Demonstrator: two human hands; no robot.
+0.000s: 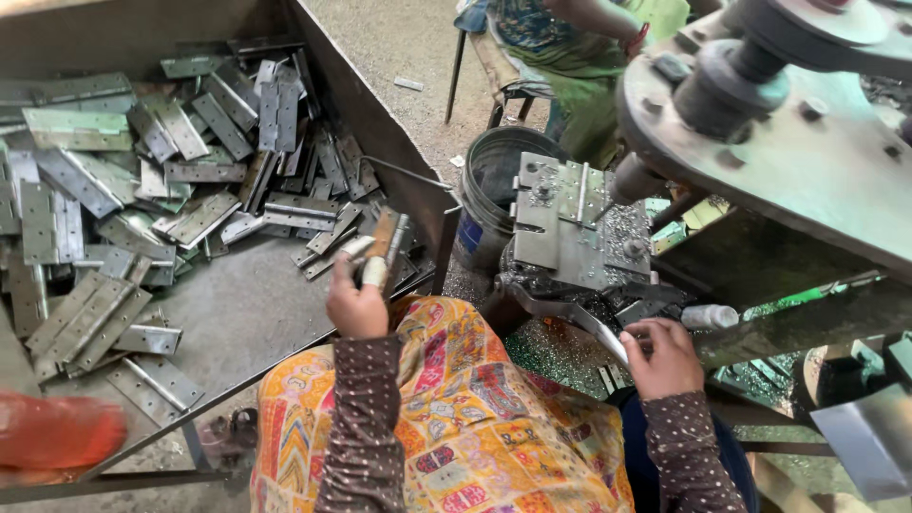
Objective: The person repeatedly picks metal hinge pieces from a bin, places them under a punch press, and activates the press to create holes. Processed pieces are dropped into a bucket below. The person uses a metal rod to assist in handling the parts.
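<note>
My left hand [357, 302] is raised over my lap and grips a folded metal hinge [386, 243], held upright near the corner of the tray. My right hand [665, 356] rests at the lower right beside the drilling machine's metal jig [576, 223], its fingers closed on a thin metal strip [608, 340] below the jig. A hinge plate lies clamped in the jig, under the machine head [760, 104]. Metal shavings cover the area around the jig.
A large steel tray [237, 313] on the left holds a heap of several grey hinges [171, 180]. A dark bucket [494, 190] stands between tray and machine. Another person [579, 47] sits at the top on a stool. A blurred red thing [57, 432] shows at lower left.
</note>
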